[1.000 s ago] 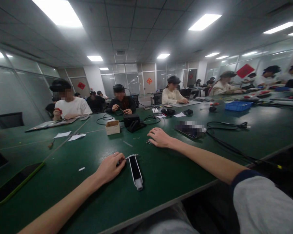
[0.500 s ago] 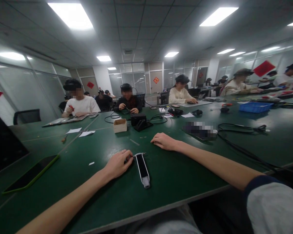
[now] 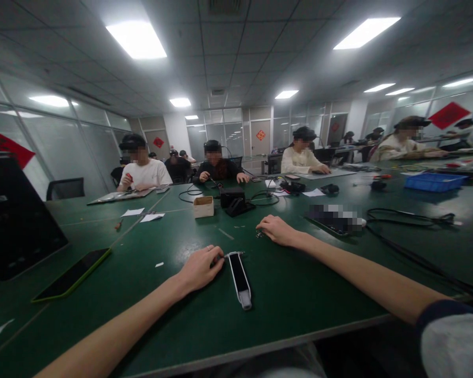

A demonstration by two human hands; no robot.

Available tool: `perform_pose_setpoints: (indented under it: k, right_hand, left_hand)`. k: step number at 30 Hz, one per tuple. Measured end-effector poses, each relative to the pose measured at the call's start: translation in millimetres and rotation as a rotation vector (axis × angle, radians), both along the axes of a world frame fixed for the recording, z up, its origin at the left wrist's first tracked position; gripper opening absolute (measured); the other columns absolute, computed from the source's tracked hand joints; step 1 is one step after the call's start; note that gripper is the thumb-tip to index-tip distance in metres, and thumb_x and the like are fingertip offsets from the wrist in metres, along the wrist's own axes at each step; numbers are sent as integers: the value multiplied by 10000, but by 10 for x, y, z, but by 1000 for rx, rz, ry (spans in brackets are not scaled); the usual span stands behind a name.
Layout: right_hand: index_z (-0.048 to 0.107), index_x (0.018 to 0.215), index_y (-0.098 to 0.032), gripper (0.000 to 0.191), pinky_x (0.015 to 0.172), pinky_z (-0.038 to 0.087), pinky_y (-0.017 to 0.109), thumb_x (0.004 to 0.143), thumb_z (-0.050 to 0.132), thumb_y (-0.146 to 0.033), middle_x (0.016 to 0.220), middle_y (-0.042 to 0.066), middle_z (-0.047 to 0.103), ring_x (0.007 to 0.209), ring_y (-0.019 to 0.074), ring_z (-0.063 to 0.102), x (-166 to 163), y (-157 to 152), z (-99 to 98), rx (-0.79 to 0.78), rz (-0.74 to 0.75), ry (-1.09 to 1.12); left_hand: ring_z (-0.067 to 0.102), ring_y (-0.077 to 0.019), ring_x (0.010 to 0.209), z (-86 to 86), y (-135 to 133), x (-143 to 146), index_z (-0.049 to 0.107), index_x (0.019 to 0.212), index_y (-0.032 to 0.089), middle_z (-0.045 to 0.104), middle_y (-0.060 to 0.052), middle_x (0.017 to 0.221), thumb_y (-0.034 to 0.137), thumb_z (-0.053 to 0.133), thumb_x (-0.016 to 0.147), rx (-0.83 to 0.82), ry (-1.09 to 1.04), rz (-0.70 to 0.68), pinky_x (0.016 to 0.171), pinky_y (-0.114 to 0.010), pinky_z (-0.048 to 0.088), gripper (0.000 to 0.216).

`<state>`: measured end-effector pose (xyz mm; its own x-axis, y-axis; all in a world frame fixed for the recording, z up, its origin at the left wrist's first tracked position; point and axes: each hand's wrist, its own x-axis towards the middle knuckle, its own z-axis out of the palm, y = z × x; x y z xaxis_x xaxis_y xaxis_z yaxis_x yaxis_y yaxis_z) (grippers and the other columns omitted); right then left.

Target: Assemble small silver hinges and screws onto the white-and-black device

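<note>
My left hand (image 3: pixel 200 269) rests on the green table (image 3: pixel 291 294), its fingers closed in a pinch on a thin metal piece (image 3: pixel 222 256). That piece reaches the top end of a long black-and-white device (image 3: pixel 239 274) lying flat just right of the hand. My right hand (image 3: pixel 276 230) lies farther out on the table, palm down with the fingers curled. Its fingertips are at some tiny metal parts (image 3: pixel 259 233). What they grip, if anything, is hidden.
A green-cased phone (image 3: pixel 73 275) and a black screen (image 3: pixel 16 220) lie at the left. A small cardboard box (image 3: pixel 204 206), a black unit (image 3: pixel 236 202), a flat dark device (image 3: pixel 335 219), cables (image 3: pixel 410 252) and a blue tray (image 3: pixel 433 181) sit beyond. Several people work along the far side.
The view has swung left, bringing the black screen into sight. My right hand's fingers have curled in at the tiny parts. My left hand has kept its pinch by the device.
</note>
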<state>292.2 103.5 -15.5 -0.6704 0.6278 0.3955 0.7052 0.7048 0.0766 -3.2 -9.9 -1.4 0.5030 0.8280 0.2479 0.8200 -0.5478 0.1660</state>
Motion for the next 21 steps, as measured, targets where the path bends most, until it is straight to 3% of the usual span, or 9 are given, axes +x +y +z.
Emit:
perform_pose_setpoints:
  k: [9,16,21]
  right_hand:
    - [662,1047,-187,240,808,384,322,876,498,-152,1037,94,626,956,218,530,-18,5,69,-10,-21,-43]
    - [683,894,-183,177,750,382,289,871,528,-265,878,81,653,866,206,563,-54,-132,180,-25,-41,-134]
    - [698,904,-182,204,711,388,269,863,525,-283,907,99,674,878,220,590,-98,-130,188,-85,-132,-183]
  left_hand:
    - [572,-165,740,-11,5,-6,585,956,207,602,-31,874,323,430,904,-6,-12,4,654,-272,430,200]
    - [573,-168,753,-18,15,-10,586,945,208,600,-31,876,322,419,902,4,-7,-8,665,-269,427,207]
    - [572,-168,740,-35,32,-15,577,943,205,596,-31,860,313,423,897,22,13,-8,669,-270,423,193]
